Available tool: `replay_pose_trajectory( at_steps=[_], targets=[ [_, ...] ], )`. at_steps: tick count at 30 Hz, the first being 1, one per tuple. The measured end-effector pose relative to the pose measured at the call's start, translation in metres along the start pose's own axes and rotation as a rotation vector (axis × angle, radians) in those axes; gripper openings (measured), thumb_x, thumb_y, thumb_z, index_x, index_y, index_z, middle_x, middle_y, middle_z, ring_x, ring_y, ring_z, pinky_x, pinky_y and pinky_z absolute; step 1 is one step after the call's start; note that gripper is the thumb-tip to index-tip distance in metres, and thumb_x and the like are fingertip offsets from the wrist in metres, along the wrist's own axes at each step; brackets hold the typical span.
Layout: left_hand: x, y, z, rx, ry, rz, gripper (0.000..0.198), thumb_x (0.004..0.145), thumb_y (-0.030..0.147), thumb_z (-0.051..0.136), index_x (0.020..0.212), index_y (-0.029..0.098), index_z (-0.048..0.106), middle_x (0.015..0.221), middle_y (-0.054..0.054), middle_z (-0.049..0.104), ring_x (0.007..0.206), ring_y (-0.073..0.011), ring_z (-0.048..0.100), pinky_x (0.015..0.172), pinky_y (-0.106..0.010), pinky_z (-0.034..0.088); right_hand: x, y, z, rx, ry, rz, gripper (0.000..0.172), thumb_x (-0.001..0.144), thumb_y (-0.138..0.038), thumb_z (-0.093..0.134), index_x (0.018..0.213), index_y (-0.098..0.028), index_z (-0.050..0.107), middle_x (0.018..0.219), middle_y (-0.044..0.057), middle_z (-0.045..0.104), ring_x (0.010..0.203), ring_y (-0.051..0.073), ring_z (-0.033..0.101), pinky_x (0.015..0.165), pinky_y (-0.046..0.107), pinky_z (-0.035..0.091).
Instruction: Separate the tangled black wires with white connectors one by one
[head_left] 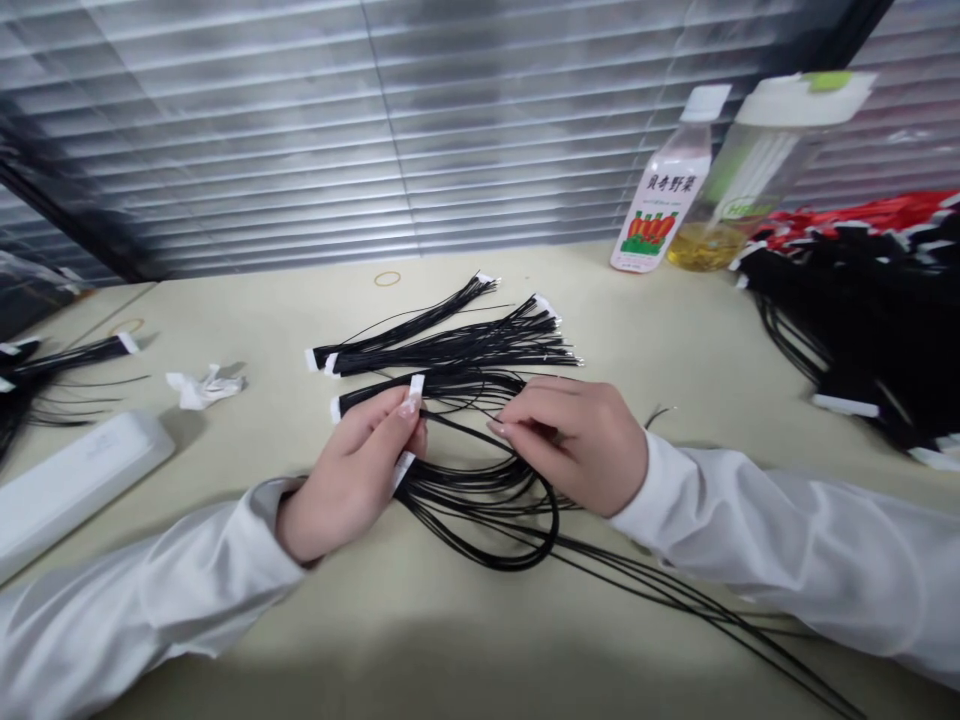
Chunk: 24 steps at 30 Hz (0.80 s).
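My left hand (367, 455) is closed, thumb pressing on a white connector (416, 388) from which black wires run to the right. A second white connector (403, 470) shows under the same hand, at the end of a looped bundle of black wires (480, 535). Fingertips of my right hand (574, 435) are pinched on a thin black wire (486, 412) from these connectors. Just beyond both hands lie more black wire bundles (450, 350) with white connectors at their left ends and loose tips at the right.
Right: a heap of black wire harnesses (877, 310) with red ones (862, 215) behind, a drink bottle (664, 190) and a clear jug (765, 170). Left: a white oblong box (82, 480), crumpled tissue (204, 388), more black wires (67, 365). A rubber band (388, 279) lies near the blinds (300, 130).
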<state>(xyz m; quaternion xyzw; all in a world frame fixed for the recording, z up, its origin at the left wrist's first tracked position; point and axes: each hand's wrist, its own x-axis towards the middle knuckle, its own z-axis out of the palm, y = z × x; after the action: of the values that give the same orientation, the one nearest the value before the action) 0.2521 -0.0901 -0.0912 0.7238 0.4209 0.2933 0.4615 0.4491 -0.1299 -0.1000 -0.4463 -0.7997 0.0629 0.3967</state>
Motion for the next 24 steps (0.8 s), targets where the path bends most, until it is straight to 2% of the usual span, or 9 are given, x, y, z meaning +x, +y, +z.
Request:
replay_pose_trajectory(
  at_steps=[5,8,11,18,24],
  targets=[
    [-0.0025,0.0006,-0.0003,0.091,-0.047,0.076,0.035,0.087,0.035,0.032,0.060,0.015,0.042,0.058,0.002,0.042,0.055,-0.0076,0.038,0.053,-0.020,0.032,-0.0012,-0.0021,0.0000,0.021,-0.043,0.013,0.010,0.079,-0.015,0.050,0.074,-0.015,0.059,0.065,-0.001,0.059,0.059,0.007,0.050,0.057,0.018,0.038],
    [-0.0033,0.0003,-0.0004,0.155,-0.093,0.122,0.033,0.087,0.033,0.032,0.062,0.015,0.043,0.059,0.002,0.042,0.056,-0.0073,0.037,0.053,-0.019,0.032,-0.0018,-0.0027,0.0002,0.000,-0.055,0.017,0.014,0.082,-0.024,0.049,0.079,-0.016,0.060,0.069,0.000,0.062,0.062,0.009,0.053,0.059,0.019,0.039],
    [-0.0034,0.0014,0.0001,0.174,-0.146,0.152,0.030,0.087,0.032,0.031,0.065,0.015,0.043,0.060,0.002,0.041,0.055,-0.0070,0.036,0.052,-0.018,0.032,-0.0022,-0.0021,0.0007,-0.016,-0.047,0.015,0.016,0.083,-0.024,0.048,0.079,-0.017,0.061,0.071,0.000,0.063,0.064,0.009,0.055,0.061,0.020,0.040],
    [-0.0027,0.0060,0.0005,0.242,-0.210,0.222,0.028,0.087,0.027,0.031,0.064,0.015,0.041,0.059,0.003,0.041,0.054,-0.0061,0.036,0.051,-0.017,0.031,-0.0031,-0.0001,0.0012,-0.062,-0.027,-0.088,0.016,0.082,-0.017,0.046,0.079,-0.017,0.062,0.065,0.001,0.060,0.058,0.008,0.051,0.055,0.019,0.037],
    [-0.0035,0.0038,-0.0004,0.306,-0.247,0.259,0.026,0.087,0.025,0.031,0.066,0.015,0.041,0.059,0.003,0.041,0.054,-0.0062,0.036,0.052,-0.018,0.032,-0.0048,-0.0008,0.0003,-0.120,-0.088,-0.078,0.022,0.083,-0.020,0.043,0.073,-0.017,0.063,0.060,0.001,0.055,0.056,0.009,0.048,0.052,0.020,0.034]
  ],
)
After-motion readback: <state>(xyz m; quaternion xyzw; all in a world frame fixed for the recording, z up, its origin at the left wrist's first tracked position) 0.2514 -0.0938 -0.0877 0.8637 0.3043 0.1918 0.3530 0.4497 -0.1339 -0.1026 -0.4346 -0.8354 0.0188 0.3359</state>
